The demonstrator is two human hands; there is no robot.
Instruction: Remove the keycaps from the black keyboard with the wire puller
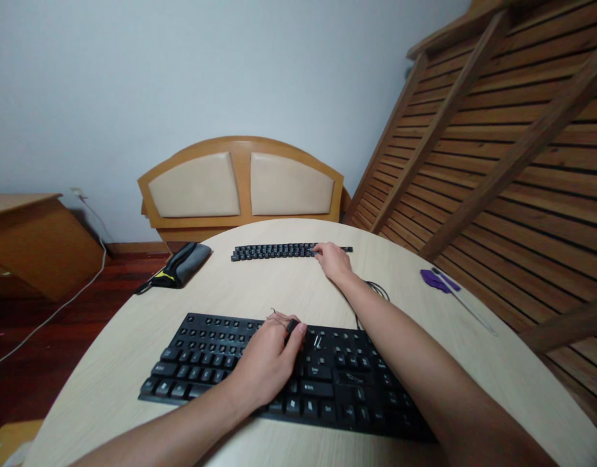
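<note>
A black keyboard (pixel 215 347) lies along the near side of the round table, with bare key switches showing in its upper rows and keycaps still on the lower ones. Over its middle, my left hand (pixel 266 360) is closed, pinching a black keycap (pixel 292 326) between thumb and fingers. Thin wire prongs (pixel 279 316) stick out past those fingers; their tool is mostly hidden. Farther off, removed keycaps (pixel 271 251) stand in tidy rows. At the right part of these rows, my right hand (pixel 333 259) has its fingertips pinched on a keycap, partly hidden.
A grey and black folded pouch (pixel 184 264) lies at the table's left edge. On the right are a purple cloth (pixel 439 280) and a slim white-handled brush (pixel 466 305). A black cable (pixel 378 288) runs behind my right forearm. Wooden slats (pixel 473 194) lean beyond the table.
</note>
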